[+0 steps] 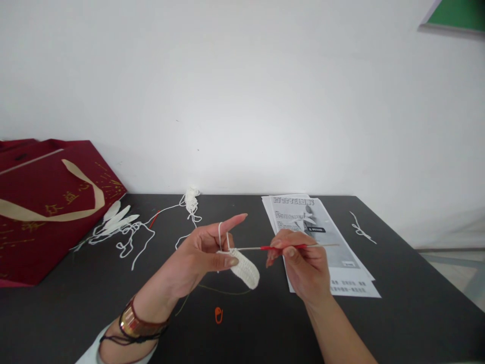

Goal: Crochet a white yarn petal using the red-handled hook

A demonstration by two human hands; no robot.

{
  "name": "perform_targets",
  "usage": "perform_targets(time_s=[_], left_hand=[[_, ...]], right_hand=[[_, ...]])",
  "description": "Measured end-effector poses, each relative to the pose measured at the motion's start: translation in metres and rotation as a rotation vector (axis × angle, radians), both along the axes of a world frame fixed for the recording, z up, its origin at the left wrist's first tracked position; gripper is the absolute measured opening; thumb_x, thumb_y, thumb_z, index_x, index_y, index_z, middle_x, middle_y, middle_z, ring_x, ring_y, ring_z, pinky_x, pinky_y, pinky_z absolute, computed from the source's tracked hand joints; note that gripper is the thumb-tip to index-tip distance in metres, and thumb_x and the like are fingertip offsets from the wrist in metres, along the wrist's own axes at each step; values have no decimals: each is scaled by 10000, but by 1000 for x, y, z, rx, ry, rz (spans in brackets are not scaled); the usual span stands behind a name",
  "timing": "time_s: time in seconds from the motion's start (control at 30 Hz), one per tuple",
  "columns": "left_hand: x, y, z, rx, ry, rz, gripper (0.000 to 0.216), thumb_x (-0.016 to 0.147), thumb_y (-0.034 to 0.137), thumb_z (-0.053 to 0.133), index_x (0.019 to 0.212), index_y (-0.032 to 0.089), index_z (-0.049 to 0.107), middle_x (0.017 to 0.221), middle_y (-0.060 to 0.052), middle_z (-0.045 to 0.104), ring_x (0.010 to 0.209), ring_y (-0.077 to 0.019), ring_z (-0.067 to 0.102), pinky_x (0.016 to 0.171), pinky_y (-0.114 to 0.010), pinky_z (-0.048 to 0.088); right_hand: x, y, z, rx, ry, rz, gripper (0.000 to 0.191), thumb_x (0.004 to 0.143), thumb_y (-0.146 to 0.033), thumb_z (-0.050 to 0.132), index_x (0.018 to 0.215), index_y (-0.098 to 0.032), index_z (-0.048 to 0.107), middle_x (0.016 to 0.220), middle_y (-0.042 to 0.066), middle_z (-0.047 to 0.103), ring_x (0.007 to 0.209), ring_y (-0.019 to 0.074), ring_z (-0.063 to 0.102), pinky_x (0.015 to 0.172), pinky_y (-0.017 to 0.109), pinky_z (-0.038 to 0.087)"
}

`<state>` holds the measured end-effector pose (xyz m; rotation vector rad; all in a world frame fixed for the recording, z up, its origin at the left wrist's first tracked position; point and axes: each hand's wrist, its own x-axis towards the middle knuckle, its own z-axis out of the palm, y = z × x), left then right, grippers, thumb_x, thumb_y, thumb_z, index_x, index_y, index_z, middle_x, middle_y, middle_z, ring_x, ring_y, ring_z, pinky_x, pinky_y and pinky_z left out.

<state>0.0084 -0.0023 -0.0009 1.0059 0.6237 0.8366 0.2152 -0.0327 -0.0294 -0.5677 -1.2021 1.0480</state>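
My left hand (206, 253) pinches a small white crocheted piece (245, 269) between thumb and middle finger. Its index finger points out with white yarn (220, 233) looped over it. My right hand (303, 263) is closed around a crochet hook with a red grip (282, 247). The hook's metal tip reaches into the top edge of the white piece. Both hands hover just above a black table (397, 313).
A dark red gift bag (45, 202) with a beige handle lies at the left. White crocheted petals (117, 217) and loose yarn (191, 202) sit beside it. Printed instruction sheets (322, 237) lie behind my right hand. An orange stitch marker (219, 315) lies near the front; a yarn scrap (361, 230) lies far right.
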Motion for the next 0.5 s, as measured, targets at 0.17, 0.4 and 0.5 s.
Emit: perform_targets(time_s=[0.17,0.4,0.5], left_hand=[[3,0,-3,52,-15,58,658,674,145,793,1280,312,598,637,57,497,584,-83,433,574,-231,312],[2,-1,-4,193,68,141,624,735,171,767,1299,354,571,668,59,485,607,-89,423,590,-248,319],[3,-1,-4,228,89,153,622,747,172,758,1309,352,560,655,66,478,601,-83,415,602,-245,321]], right_hand=[[-8,-1,-5,-69,49,-38,94,861,-240,656,898,-205,735,752,35,713,600,136,653,529,243,543],[-15,0,-8,-195,80,-112,94,855,-247,671,888,-190,738,671,31,739,554,117,658,544,214,553],[-17,0,-8,-214,89,-123,96,847,-257,682,879,-185,738,671,33,742,559,119,663,550,217,559]])
